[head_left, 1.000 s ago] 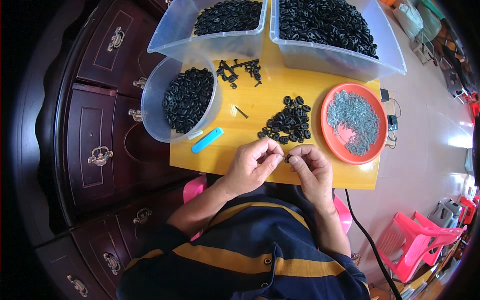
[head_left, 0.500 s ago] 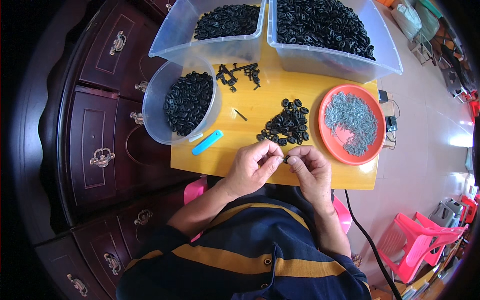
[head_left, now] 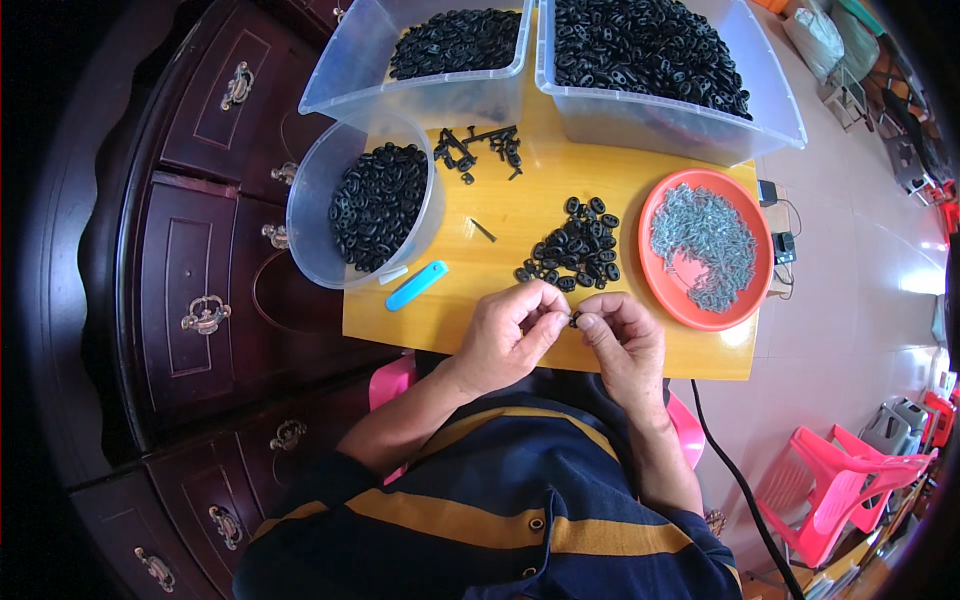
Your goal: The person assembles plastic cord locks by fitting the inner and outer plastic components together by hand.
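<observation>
Near the table's front edge, my two hands meet fingertip to fingertip. Between the thumb and fingers of my right hand [head_left: 628,340] is a small black oval plastic piece [head_left: 575,320], mostly covered. My left hand [head_left: 512,330] pinches thumb against forefinger right beside that piece; what sits in this pinch is too small to make out. Just beyond the fingertips lies a loose pile of black oval pieces with holes [head_left: 575,245]. To the right, an orange-red round plate [head_left: 655,290] carries many small silvery metal pieces [head_left: 705,235].
Two clear bins [head_left: 650,115] of black pieces line the table's far side. A round clear tub [head_left: 310,235] of them stands at left. Black plastic scraps [head_left: 480,150], a thin dark pin-like rod [head_left: 482,231] and a blue-handled tool [head_left: 415,286] lie on the yellow table [head_left: 400,325].
</observation>
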Motion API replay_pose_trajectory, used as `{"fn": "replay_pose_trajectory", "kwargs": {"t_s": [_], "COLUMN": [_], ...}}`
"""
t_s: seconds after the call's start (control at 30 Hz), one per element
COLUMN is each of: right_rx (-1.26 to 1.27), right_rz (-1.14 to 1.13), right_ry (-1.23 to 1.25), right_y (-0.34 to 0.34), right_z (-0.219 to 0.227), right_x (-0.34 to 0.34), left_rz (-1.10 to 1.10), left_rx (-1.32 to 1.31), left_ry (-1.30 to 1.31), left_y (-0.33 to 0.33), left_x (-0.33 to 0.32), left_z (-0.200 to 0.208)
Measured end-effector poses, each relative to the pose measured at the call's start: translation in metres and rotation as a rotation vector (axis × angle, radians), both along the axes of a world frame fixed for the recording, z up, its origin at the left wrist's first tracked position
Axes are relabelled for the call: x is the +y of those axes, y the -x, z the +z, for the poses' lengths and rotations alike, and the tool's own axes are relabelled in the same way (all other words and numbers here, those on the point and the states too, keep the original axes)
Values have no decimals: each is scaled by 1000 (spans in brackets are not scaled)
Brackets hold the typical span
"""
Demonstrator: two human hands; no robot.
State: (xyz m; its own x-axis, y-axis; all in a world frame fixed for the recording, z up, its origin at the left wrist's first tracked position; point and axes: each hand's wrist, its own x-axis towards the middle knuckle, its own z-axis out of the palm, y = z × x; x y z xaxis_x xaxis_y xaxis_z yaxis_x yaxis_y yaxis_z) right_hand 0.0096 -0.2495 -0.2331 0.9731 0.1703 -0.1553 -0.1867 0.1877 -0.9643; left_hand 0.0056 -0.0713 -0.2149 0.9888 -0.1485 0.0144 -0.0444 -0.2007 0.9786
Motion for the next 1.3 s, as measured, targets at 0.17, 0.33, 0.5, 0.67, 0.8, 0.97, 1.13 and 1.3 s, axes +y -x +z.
{"fn": "replay_pose_trajectory", "kwargs": {"t_s": [0.17, 0.33, 0.5, 0.67, 0.8, 0.97, 1.13, 1.3], "right_rx": [-173, -388, -487, -542, -211, 38, 64, 97], "right_rz": [-66, -101, -108, -78, -77, -49, -55, -110], "right_ry": [189, 402, 460, 499, 239, -45, -186, -241], "right_y": [1, 0, -1, -1, 6, 6, 2, -5], "right_z": [-3, 1, 4, 1, -6, -4, 0, 4], "right_x": [3, 4, 5, 6, 7, 7, 6, -4], "left_rz": [2, 11, 8, 16, 44, 34, -27, 72], "left_rx": [-27, 0, 49, 223, 49, -107, 105, -145], "left_ry": [-75, -81, -63, 18, -43, -103, 122, -392], "left_y": [-3, -1, 1, 4, 5, 5, -2, -14], "left_x": [-5, -7, -4, -2, -9, -6, 9, 12], "left_z": [6, 4, -3, -2, 0, -5, -1, 2]}}
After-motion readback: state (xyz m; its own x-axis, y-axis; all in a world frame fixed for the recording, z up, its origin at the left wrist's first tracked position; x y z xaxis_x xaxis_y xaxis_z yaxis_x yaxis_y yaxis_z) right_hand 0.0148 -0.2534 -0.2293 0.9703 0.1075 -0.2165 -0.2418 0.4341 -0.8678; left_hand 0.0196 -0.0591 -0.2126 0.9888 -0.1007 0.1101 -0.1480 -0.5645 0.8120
